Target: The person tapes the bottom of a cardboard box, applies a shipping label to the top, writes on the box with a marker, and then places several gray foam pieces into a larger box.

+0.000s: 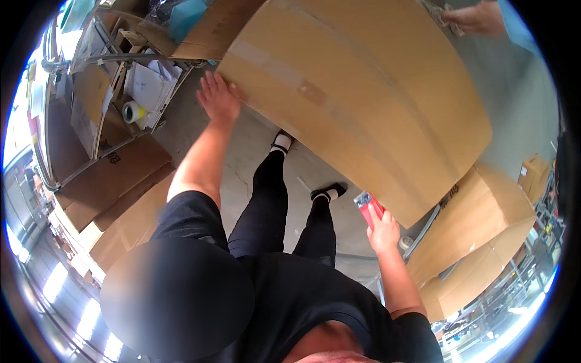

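A large brown cardboard box [363, 103] with tape across its top lies in front of me. My left hand [219, 100] is at its near left corner, fingers spread, holding nothing; whether the palm presses on the cardboard I cannot tell. Near the box's front edge, my right hand [384, 232] is closed around a red-handled tool [369, 209] with a broad silvery end. That end points up and left, just off the cardboard. The tool's exact kind does not show.
Another person's hand [478, 19], below a light blue sleeve, is by the box's far right corner. A wire rack [109, 58] holding papers and a roll [132, 112] stands left, above flattened cardboard [115, 175]. An open carton [463, 221] stands right. My feet are on the grey floor.
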The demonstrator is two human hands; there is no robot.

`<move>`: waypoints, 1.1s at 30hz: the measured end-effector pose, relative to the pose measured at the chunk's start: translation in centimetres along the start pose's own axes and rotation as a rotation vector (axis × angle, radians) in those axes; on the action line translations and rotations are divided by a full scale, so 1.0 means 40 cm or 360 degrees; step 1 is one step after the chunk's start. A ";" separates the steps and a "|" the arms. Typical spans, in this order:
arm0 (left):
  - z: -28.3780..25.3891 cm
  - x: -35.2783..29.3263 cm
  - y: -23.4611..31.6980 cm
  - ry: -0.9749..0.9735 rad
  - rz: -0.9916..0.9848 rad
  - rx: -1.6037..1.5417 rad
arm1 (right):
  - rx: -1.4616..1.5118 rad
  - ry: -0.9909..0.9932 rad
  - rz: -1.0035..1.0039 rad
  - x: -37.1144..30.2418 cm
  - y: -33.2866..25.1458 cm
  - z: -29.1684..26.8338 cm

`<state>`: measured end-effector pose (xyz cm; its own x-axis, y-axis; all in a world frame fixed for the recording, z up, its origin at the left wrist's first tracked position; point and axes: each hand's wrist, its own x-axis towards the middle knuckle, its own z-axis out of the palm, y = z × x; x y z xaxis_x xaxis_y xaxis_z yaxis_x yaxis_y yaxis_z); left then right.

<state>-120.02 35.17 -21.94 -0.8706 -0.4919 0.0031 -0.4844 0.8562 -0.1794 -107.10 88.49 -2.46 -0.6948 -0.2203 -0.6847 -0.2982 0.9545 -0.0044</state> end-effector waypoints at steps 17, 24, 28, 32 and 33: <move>-0.031 -0.430 0.347 -0.0374 0.0284 -0.0122 | 0.0030 0.0115 -0.0075 -0.274 0.579 0.243; -0.071 -0.413 0.358 -0.0368 0.0418 0.0087 | 0.0100 -0.0115 0.0339 -0.282 0.840 0.459; -0.173 -0.433 0.440 -0.0277 0.1468 -0.0190 | 0.0303 -0.0400 0.0527 -0.170 0.760 0.447; -0.177 -0.383 0.475 -0.0186 0.1682 -0.0208 | 0.0418 -0.1219 0.0932 -0.040 0.692 0.400; -0.184 -0.378 0.476 -0.0219 0.1700 -0.0266 | 0.0539 -0.1079 0.0894 -0.033 0.682 0.414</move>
<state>-116.72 60.07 -18.17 -0.8369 0.5144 -0.1870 0.5021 0.8576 0.1118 -103.48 118.13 -13.76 -0.1183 0.3522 -0.9284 0.2446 0.9165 0.3165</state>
